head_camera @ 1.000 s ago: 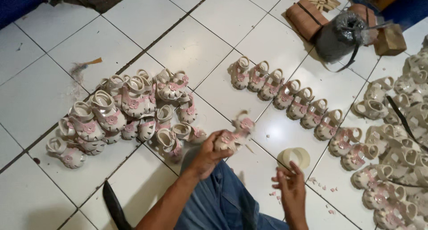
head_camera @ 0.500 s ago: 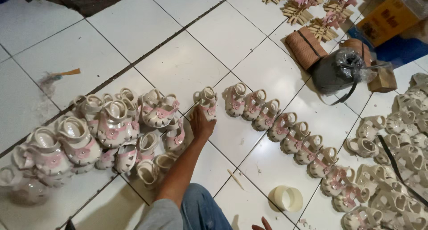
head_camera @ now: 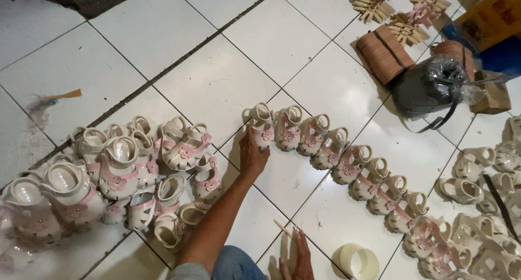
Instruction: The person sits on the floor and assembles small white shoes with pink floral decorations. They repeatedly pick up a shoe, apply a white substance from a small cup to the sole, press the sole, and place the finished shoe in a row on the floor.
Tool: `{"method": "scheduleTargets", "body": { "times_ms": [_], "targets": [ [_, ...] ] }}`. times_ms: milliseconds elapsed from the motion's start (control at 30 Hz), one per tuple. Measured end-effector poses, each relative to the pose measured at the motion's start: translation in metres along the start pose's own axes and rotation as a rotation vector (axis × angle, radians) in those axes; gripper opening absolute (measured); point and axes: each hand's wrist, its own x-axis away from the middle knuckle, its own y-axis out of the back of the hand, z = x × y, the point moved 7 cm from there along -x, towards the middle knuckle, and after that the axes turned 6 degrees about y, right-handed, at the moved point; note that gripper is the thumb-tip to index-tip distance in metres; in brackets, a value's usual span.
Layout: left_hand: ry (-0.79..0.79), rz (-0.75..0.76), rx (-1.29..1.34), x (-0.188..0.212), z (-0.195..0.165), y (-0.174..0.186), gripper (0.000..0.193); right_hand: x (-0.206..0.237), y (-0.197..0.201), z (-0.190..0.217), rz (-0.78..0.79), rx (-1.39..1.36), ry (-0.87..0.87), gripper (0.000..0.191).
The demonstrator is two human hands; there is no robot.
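Reaching to mid-frame, the left hand closes its grip on a cream-and-pink child's sandal, seemingly placing it at the row's left end, while the right hand rests open-palmed on the floor at bottom centre.

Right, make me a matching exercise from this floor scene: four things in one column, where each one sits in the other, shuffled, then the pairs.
Things:
1. left hand
2. right hand
3. dark plastic bag
4. round white cup

Places:
A. flat on the tile at the bottom edge, beside a thin stick
B. upper right, next to the brown ribbed stack
C. on the end sandal of the row
D. bottom of the view, right of the right hand

Pairs: 1-C, 2-A, 3-B, 4-D
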Motion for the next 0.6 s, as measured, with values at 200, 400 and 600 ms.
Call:
{"method": "scheduleTargets", "body": {
  "times_ms": [200,400,600],
  "targets": [
    [0.009,0.031,-0.011,-0.012,0.001,-0.011,0.111,-0.002,-0.001,-0.008,-0.003,-0.01,0.049,0.09],
    [0.0,0.019,-0.016,-0.015,0.006,-0.02,0.11,0.006,-0.005,-0.017,0.016,-0.036,0.037,0.087],
    [-0.029,0.035,-0.059,-0.018,0.008,-0.012,0.102,0.005,-0.015,-0.015,-0.002,-0.012,0.053,0.087]
  ]
}}
